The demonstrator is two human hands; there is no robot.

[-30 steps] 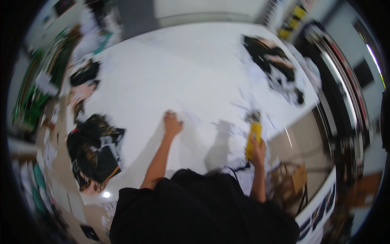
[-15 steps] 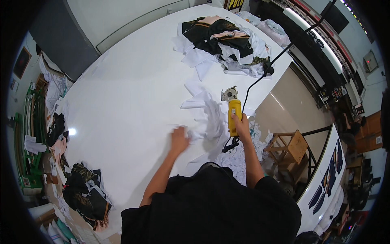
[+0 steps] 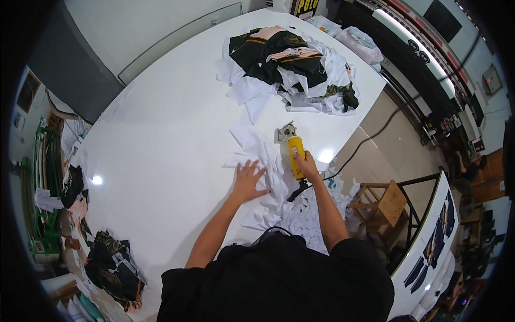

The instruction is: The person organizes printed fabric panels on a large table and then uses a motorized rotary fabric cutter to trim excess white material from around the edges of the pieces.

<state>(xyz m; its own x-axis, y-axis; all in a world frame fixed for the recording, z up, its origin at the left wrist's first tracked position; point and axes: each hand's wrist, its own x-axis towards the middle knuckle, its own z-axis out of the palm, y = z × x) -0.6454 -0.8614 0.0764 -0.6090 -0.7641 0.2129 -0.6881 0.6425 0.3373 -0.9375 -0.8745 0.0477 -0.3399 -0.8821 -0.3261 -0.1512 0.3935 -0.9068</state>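
My right hand (image 3: 306,165) grips the yellow body of a handheld electric rotary fabric cutter (image 3: 295,152). Its metal blade head points away from me, and a black cord trails off to the right. White fabric scraps (image 3: 272,174) lie crumpled between my hands and under the cutter. My left hand (image 3: 249,181) rests on the left side of these scraps with its fingers spread. Farther off, a heap of black, peach and white fabric pieces (image 3: 289,61) sits on the white table (image 3: 161,123).
A pile of dark cut fabric (image 3: 114,266) lies at the table's left edge. White offcuts (image 3: 316,214) heap up beside my right forearm. On the right stand a wooden stool (image 3: 380,206) and another table (image 3: 429,257) with dark pieces. A large machine (image 3: 413,59) is at the back right.
My left hand has moved slightly right and forward onto the white scraps, with fingers now spread. The cutter has shifted a little left, and its cord has swung lower to the right.
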